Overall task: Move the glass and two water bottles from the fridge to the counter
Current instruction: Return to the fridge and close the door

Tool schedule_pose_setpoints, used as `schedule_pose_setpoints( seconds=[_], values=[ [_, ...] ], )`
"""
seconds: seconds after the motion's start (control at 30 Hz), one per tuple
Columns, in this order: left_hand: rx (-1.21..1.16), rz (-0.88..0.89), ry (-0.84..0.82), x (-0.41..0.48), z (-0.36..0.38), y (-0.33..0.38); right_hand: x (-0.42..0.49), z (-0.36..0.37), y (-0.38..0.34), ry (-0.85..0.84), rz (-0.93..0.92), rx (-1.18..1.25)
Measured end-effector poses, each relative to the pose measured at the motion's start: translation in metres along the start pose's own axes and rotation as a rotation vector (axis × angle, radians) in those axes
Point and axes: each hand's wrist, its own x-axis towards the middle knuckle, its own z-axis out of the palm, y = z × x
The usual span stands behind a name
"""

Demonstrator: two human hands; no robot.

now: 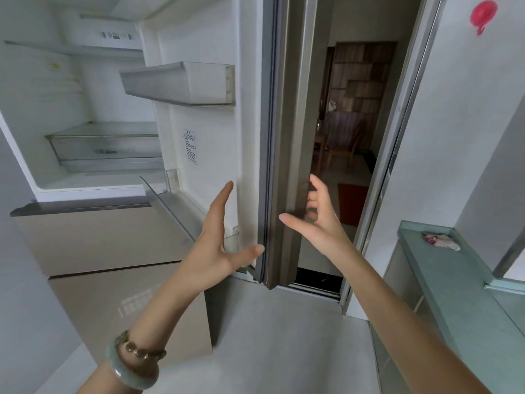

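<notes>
The fridge point(85, 115) stands open at the left, its shelves and door bins point(181, 83) holding nothing that I can see. No glass or water bottle shows in this view. The fridge door point(281, 137) swings out in front of me, edge on. My left hand point(218, 237) is spread flat by the door's inner side, fingers apart, holding nothing. My right hand point(315, 220) is on the door's outer side, fingers curled loosely near the steel face, holding nothing.
A glass-topped counter point(454, 280) runs along the right with a small pink and white wrapper point(440, 241) on it. Behind the door a doorway opens onto a dim room with a wooden chair point(343, 152). A red hook point(483, 15) sticks to the right wall.
</notes>
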Motion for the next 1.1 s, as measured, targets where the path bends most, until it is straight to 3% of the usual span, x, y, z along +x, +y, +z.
schedule_pose_setpoints(
  seconds=[0.3,0.87,1.1],
  values=[
    [-0.040,0.001,0.255,-0.029,-0.052,0.004,-0.010,0.064,-0.052,-0.090,-0.098,0.103],
    [0.162,0.033,0.354,-0.107,-0.183,-0.032,-0.032,0.221,-0.122,-0.242,-0.258,0.271],
    [0.213,0.043,0.282,-0.129,-0.237,-0.057,-0.028,0.294,-0.142,-0.289,-0.277,0.196]
  ],
)
